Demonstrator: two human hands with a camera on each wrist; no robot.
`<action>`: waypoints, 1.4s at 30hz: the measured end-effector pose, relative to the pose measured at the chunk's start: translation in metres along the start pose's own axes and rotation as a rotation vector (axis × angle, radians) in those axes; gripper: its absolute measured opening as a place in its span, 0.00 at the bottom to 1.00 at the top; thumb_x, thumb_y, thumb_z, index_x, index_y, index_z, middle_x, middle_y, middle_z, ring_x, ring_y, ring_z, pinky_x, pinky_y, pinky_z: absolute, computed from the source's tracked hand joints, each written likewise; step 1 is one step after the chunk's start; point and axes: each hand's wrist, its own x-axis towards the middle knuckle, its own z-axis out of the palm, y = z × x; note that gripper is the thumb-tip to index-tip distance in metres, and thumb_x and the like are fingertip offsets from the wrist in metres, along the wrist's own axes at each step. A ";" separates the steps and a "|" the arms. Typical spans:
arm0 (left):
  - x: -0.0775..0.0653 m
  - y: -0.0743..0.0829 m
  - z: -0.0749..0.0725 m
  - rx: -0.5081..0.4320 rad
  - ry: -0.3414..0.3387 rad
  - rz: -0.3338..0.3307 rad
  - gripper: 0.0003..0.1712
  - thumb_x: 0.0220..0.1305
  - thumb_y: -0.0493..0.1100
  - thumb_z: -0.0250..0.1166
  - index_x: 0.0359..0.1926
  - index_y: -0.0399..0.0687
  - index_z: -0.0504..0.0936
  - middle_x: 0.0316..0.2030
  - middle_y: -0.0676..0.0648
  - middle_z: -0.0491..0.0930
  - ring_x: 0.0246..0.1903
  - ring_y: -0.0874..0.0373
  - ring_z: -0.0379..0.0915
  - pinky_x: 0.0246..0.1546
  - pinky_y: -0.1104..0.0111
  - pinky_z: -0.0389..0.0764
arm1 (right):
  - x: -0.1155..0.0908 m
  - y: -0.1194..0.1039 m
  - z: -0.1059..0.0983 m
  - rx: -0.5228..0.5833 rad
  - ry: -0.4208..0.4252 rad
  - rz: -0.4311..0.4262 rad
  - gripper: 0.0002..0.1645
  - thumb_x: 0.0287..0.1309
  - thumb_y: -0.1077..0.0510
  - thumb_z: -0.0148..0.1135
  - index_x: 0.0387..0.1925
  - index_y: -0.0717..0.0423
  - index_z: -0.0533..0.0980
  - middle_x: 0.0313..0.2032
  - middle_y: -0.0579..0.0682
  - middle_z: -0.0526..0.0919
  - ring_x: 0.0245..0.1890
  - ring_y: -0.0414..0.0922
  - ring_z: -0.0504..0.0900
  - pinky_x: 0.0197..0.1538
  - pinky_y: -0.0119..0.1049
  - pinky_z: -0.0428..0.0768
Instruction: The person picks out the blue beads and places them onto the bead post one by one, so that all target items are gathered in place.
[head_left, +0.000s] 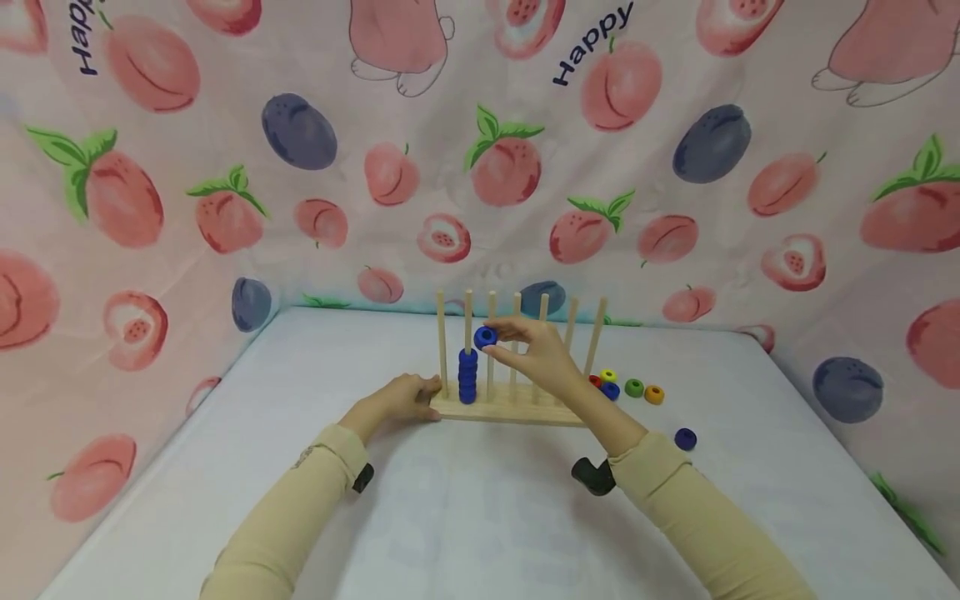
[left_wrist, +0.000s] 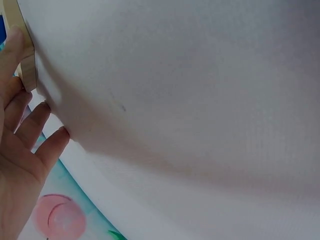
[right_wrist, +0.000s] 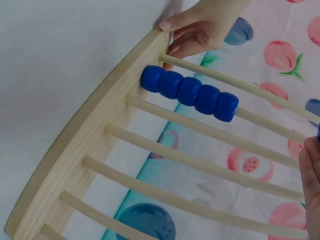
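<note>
A wooden rack of upright pegs (head_left: 510,408) stands on the white-covered table. My left hand (head_left: 401,396) grips the left end of its base; the right wrist view shows the thumb on the near side and the fingers behind. Several blue beads (right_wrist: 187,91) are stacked on the second peg from the left. Between thumb and fingers my right hand (head_left: 543,358) pinches another blue bead (head_left: 480,342), its hole facing the head camera, just right of that peg and above the stack. From the head view I cannot tell whether this bead touches the peg.
Right of the rack lie loose beads: red (head_left: 595,381), yellow (head_left: 608,377), blue (head_left: 611,392), green (head_left: 634,388) and orange (head_left: 655,396). A dark blue bead (head_left: 686,440) lies nearer. A fruit-print cloth (head_left: 465,192) hangs behind the table.
</note>
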 end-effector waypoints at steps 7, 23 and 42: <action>0.002 0.000 0.004 0.012 0.003 0.031 0.36 0.54 0.49 0.70 0.62 0.39 0.71 0.63 0.38 0.67 0.60 0.38 0.67 0.64 0.51 0.66 | 0.005 0.000 0.006 0.009 0.039 -0.004 0.20 0.54 0.63 0.66 0.49 0.65 0.77 0.43 0.59 0.84 0.46 0.52 0.83 0.53 0.42 0.81; 0.002 -0.004 -0.001 -0.016 -0.021 0.055 0.37 0.57 0.50 0.67 0.64 0.39 0.66 0.65 0.38 0.62 0.65 0.39 0.61 0.67 0.51 0.62 | 0.026 -0.008 0.010 -0.083 0.188 -0.225 0.21 0.52 0.67 0.66 0.50 0.65 0.77 0.48 0.59 0.83 0.48 0.51 0.82 0.54 0.38 0.80; 0.000 -0.007 0.001 0.019 0.004 0.069 0.37 0.57 0.50 0.67 0.63 0.37 0.68 0.65 0.39 0.63 0.64 0.39 0.62 0.66 0.52 0.64 | 0.052 -0.002 0.007 -0.186 0.216 -0.160 0.22 0.53 0.62 0.67 0.50 0.67 0.77 0.44 0.60 0.84 0.45 0.53 0.82 0.52 0.44 0.80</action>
